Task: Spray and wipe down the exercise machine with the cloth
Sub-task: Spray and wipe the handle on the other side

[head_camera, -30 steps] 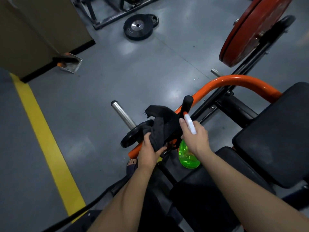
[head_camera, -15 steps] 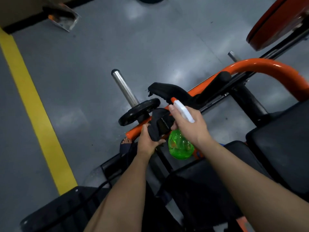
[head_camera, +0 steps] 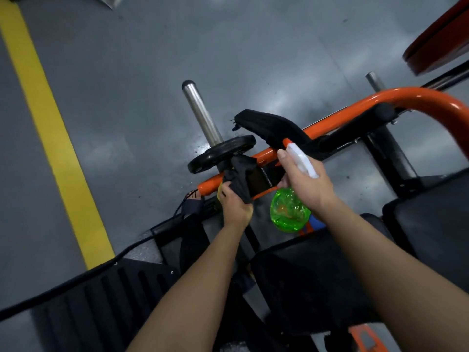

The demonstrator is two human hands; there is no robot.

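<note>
The left hand (head_camera: 236, 207), fingers (head_camera: 225, 191) curled round the black cloth (head_camera: 239, 174), has shifted it from the black handle (head_camera: 266, 125) down to the orange bar (head_camera: 209, 186) beside the small weight plate (head_camera: 220, 152), so wiping proceeds there; the right hand (head_camera: 308, 184) grips the green spray bottle (head_camera: 289, 212) just to the right.

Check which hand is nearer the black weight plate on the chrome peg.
Left. The left hand grips the cloth just below the weight plate, with the cloth reaching up beside it. The right hand holds the spray bottle off to the plate's right, clearly farther.
</note>
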